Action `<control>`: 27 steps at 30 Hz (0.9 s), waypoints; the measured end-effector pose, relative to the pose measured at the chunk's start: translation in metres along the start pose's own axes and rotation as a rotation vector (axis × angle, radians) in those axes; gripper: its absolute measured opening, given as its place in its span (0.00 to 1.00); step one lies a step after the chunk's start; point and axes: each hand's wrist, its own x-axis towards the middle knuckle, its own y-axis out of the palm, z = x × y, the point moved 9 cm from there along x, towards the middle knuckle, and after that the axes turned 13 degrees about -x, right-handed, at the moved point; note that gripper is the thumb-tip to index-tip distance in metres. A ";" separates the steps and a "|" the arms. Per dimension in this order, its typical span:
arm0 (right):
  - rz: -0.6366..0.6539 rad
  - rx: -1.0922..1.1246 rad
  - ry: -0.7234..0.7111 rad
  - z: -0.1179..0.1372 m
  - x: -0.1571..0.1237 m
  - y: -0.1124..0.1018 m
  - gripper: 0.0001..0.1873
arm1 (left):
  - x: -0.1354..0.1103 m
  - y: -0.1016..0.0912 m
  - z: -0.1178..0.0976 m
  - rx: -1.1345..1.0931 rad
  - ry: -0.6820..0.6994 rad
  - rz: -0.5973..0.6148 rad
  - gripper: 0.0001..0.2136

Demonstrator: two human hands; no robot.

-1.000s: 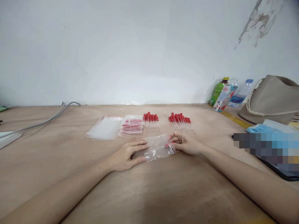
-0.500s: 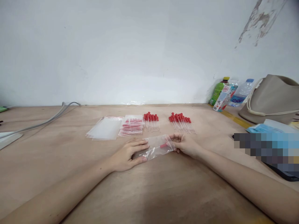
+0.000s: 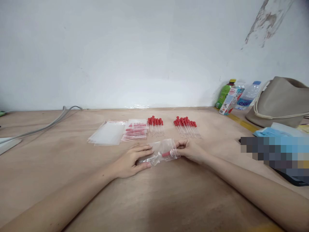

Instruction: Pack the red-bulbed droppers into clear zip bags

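Head view: behind everything rises a broad, pale grey-white wall (image 3: 120, 54), its paint flaked at upper right. Below it spreads a light-brown wooden table (image 3: 173, 199). Toward the far right corner slumps a taupe bag with a cream cord (image 3: 282, 100); left of it stand a clear plastic bottle with a blue cap (image 3: 248, 98), a green-labelled bottle with a yellow cap (image 3: 224, 93) and a patterned white carton (image 3: 229, 102), which leans.

My left hand (image 3: 131, 161) lies on the table, fingers and thumb spread apart, laid on the left end of a clear, flat plastic bag (image 3: 154, 145). My right hand (image 3: 193, 151) has its fingers closed together, pinching that bag at its right end.

Beyond my left hand lie a fanned stack of clear plastic bags (image 3: 109, 132) and, just beside it, a pile of bags showing red inside (image 3: 135, 130). Farther right are 2 separate clusters of slim clear droppers with red bulbs (image 3: 185, 122). Smallest is 1 red-bulbed dropper (image 3: 166, 154), inside the bag between my hands, its bulb toward my right fingers.
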 end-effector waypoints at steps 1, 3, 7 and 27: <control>0.057 -0.006 0.006 -0.001 0.000 0.001 0.16 | 0.000 0.000 0.001 0.000 -0.007 0.002 0.22; 0.169 -0.029 0.018 -0.003 -0.001 0.003 0.18 | 0.000 0.000 0.001 -0.001 -0.009 0.003 0.22; 0.260 -0.109 0.030 -0.005 -0.002 -0.001 0.17 | 0.000 0.000 0.000 -0.013 0.009 0.009 0.22; -0.649 -1.158 0.195 0.035 0.068 -0.114 0.13 | -0.003 -0.005 -0.005 -0.025 0.059 -0.048 0.17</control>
